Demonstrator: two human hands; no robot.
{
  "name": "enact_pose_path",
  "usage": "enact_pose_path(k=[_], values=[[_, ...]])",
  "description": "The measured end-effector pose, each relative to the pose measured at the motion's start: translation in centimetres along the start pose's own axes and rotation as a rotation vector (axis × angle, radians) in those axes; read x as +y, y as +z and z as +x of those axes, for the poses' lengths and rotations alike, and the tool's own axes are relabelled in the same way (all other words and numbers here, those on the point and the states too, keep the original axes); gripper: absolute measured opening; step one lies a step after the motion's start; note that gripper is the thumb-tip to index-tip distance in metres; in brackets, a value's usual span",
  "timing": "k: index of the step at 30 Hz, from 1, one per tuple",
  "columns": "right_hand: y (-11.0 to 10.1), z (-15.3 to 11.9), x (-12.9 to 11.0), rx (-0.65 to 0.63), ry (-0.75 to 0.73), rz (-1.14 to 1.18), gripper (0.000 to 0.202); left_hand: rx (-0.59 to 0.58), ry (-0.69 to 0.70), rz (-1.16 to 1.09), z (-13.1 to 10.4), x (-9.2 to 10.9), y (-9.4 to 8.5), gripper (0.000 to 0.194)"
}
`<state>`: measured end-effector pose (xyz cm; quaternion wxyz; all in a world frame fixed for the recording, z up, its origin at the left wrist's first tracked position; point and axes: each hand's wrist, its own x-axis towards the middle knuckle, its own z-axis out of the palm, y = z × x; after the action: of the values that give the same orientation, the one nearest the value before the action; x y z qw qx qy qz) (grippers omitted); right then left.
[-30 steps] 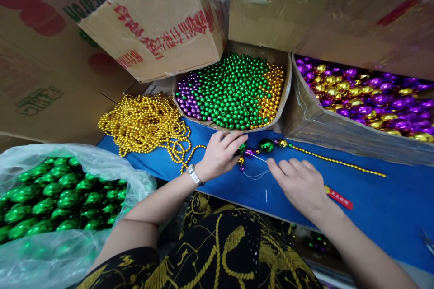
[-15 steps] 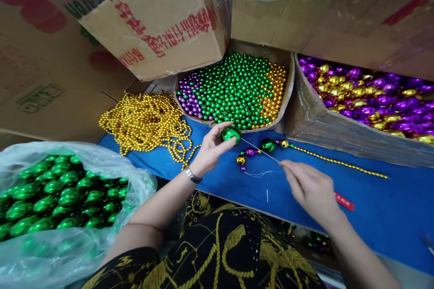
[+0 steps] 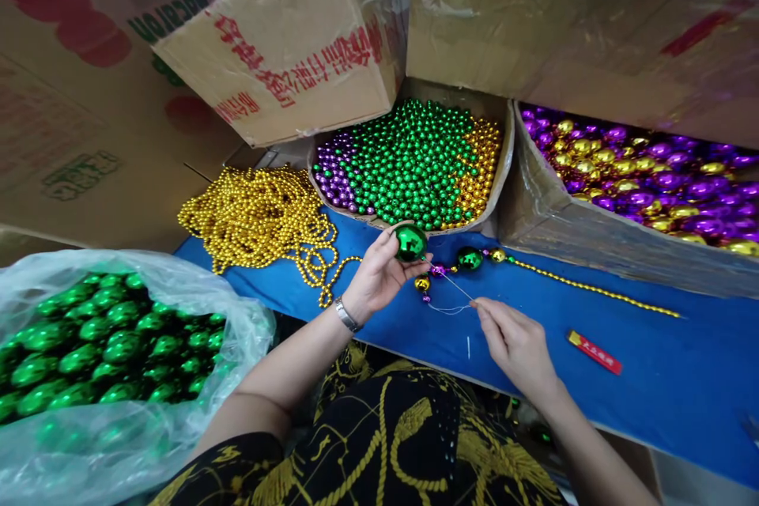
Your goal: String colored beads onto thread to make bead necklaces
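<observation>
Where the green lettering climbs the big carton (image 3: 107, 150) at the far left, it seems to read "macaron", its lower edge partly cut off by the tilted carton flap (image 3: 278, 87) beside it. That flap bears red Chinese characters, too distorted by the angle to read with confidence. On the blue table (image 3: 670, 395) lies a small red packet (image 3: 594, 352) with a line of pale characters (too small to make out surely).

The left hand (image 3: 383, 273) is half open, palm up, holding a large glossy green bead (image 3: 410, 243) at thumb and fingers, above the table and just in front of the box (image 3: 504, 162) of small purple, green and gold beads. The right hand (image 3: 515, 340) is mostly curled, its thumb and forefinger pinching a thin thread (image 3: 454, 285) that runs tautly toward the green bead.

Behind the thread, a strung strand (image 3: 470, 258) of green, purple and gold beads lies on the table, ending rightward in a fine gold chain (image 3: 593, 286). Gold bead chains (image 3: 254, 213) are heaped to the left, near a clear bag (image 3: 252, 308) of large green beads.
</observation>
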<state>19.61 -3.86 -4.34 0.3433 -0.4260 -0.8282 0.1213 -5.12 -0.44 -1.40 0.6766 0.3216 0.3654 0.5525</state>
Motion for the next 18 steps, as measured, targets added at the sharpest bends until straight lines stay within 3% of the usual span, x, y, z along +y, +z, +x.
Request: enact_pose_path(k=[5,10,18], values=[[1.3,0.3,-0.4,-0.014,0.090,0.159,0.021,-0.144,0.049,0.035,-0.9,-0.9,1.1,0.068],[1.6,0.1,-0.4,-0.071,0.198,0.251,0.024,-0.177,0.048,0.006,-1.4,-1.4,1.4,0.068],[1.5,-0.3,0.0,-0.093,0.217,0.274,0.024,-0.218,0.025,-0.040,-1.5,-1.4,1.2,0.067]])
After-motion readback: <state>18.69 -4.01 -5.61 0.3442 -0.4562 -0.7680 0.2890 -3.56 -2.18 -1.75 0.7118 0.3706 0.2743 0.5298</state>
